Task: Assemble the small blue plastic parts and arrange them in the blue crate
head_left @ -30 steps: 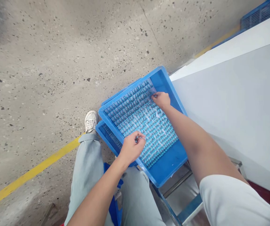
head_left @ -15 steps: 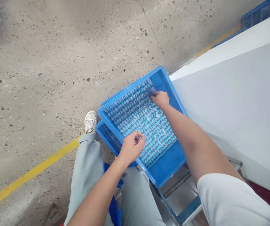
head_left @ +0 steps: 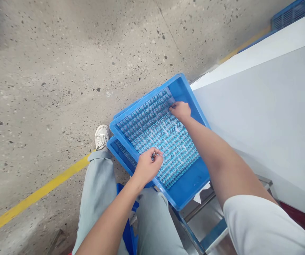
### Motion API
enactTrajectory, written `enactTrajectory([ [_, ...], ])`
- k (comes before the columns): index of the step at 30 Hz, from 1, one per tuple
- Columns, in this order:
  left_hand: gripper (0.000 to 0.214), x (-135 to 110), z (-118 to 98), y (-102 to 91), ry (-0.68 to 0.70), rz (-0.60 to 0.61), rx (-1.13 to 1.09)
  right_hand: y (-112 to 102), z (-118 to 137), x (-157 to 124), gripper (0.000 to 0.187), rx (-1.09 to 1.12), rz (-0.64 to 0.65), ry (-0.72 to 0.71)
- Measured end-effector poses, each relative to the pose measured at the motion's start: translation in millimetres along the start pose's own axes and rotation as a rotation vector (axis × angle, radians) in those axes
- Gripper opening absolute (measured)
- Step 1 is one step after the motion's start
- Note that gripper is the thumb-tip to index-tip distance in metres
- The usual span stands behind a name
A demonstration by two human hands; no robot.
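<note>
A blue plastic tray (head_left: 192,180) sits beside my lap, stacked on a second blue tray (head_left: 115,147). Inside lies a clear sheet packed with rows of small blue parts (head_left: 159,132). My left hand (head_left: 147,167) is closed in a pinch at the sheet's near left edge. At the sheet's far right corner, my right hand (head_left: 180,111) has its fingers curled down and pinched on that corner. Both forearms reach over the tray.
A white tabletop (head_left: 269,102) runs along the right. The speckled concrete floor (head_left: 62,71) has a yellow line (head_left: 35,196). My shoe (head_left: 101,136) and grey trouser legs are below the trays. A metal frame (head_left: 208,216) sits underneath, with a blue crate (head_left: 290,14) far right.
Both hands keep their grip on the sheet and barely shift. A white scrap now shows below the tray's near corner.
</note>
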State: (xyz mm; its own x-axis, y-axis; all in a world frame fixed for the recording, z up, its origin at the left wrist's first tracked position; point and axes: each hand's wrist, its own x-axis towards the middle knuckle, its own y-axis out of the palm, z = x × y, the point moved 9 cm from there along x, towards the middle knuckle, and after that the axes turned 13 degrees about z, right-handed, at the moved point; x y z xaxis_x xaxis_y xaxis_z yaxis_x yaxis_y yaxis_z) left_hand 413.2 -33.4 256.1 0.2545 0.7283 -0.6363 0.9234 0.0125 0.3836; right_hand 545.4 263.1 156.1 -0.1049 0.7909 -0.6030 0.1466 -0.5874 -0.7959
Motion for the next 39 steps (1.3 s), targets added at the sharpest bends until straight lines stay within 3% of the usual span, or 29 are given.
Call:
enactTrajectory([
  [6,0.015,0,-1,-0.2,0.004,0.001,-0.006,0,14,-7,0.032,-0.01,0.017,-0.089],
  [29,0.015,-1,-1,-0.9,-0.013,0.0,-0.023,12,9,-2,0.035,-0.101,0.06,-0.042],
  [39,0.015,0,0,-0.9,-0.005,-0.003,-0.003,1,32,-13,0.039,-0.243,-0.011,-0.23],
])
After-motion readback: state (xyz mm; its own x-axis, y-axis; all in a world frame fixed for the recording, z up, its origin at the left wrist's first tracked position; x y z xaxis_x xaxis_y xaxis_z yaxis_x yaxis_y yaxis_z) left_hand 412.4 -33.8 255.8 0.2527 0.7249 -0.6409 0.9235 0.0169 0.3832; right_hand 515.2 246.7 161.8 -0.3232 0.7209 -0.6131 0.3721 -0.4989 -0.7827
